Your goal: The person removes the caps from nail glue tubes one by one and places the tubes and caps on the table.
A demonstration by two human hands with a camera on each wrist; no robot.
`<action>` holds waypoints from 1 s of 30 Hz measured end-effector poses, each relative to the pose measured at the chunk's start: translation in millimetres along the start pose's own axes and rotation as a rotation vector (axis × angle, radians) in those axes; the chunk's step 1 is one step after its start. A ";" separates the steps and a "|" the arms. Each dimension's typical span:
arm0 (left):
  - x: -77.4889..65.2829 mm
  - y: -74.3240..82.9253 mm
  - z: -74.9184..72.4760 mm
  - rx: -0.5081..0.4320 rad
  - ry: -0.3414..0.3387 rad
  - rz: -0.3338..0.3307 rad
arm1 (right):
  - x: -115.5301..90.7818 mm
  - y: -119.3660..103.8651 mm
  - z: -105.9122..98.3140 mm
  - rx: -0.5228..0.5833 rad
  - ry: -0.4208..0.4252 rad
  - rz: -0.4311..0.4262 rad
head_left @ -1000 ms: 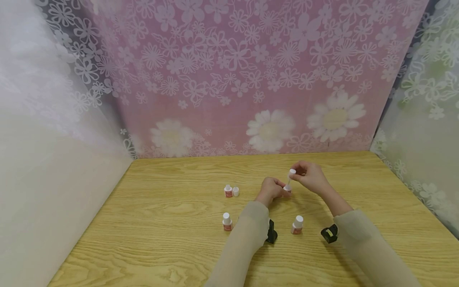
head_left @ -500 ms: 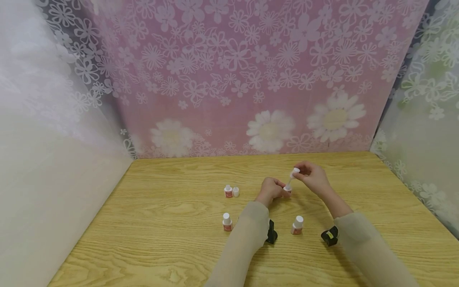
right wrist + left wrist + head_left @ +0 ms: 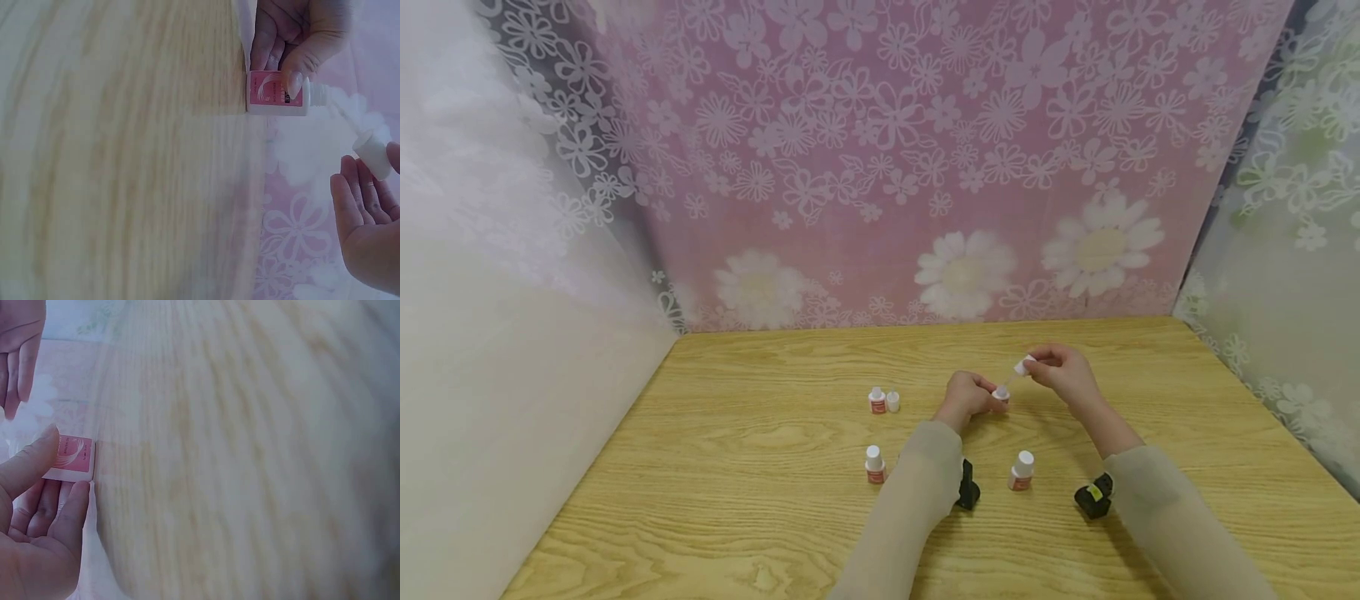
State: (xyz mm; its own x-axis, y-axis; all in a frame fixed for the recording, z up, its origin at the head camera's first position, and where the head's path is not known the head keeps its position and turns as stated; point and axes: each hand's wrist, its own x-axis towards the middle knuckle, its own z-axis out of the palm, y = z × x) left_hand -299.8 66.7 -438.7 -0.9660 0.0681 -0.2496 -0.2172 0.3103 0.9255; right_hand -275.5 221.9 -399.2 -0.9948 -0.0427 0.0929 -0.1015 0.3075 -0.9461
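Note:
My left hand [image 3: 967, 396] grips a small white bottle [image 3: 275, 103] with a red label, thumb on one side and fingers on the other; the bottle stands upright on the wooden table. My right hand [image 3: 1067, 377] pinches a white brush cap [image 3: 373, 155] up and to the right of it. A thin pale brush [image 3: 345, 116] slants from the cap to the bottle's neck [image 3: 318, 95], its tip right at the opening. In the left wrist view the thumb covers part of the label [image 3: 76, 454].
An uncapped bottle [image 3: 877, 403] stands farther left, its white cap [image 3: 892, 402] beside it. Two capped bottles stand nearer, one left [image 3: 875, 467] and one right [image 3: 1021, 473]. Black wrist devices [image 3: 968, 487] show by both sleeves. A flowered pink curtain [image 3: 850, 167] closes off the table's back.
The right hand has moved right, tilting the brush cap from nearly upright to a slant over the bottle's neck. The left hand and its bottle have stayed in place.

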 end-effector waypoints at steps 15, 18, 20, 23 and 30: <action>-0.1 0.4 0.8 0.010 0.009 -0.008 | -0.5 10.7 -3.5 0.241 -0.046 0.070; 0.0 0.5 1.3 0.011 0.009 -0.008 | -1.2 11.0 -3.7 0.261 -0.052 0.081; 0.3 0.3 1.2 0.013 0.007 -0.009 | -1.8 10.9 -3.8 0.276 -0.057 0.087; 0.5 0.0 1.0 0.011 0.010 -0.008 | -2.6 11.2 -4.6 0.289 -0.065 0.090; 1.1 -0.4 1.2 0.019 0.019 -0.004 | -4.1 12.4 -7.7 0.349 -0.096 0.075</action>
State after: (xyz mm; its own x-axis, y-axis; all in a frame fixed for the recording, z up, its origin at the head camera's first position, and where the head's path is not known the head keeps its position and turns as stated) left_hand -300.6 67.8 -439.8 -0.9675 0.0493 -0.2479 -0.2187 0.3281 0.9190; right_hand -272.8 233.2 -408.9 -0.9919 -0.1267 0.0051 -0.0015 -0.0283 -0.9996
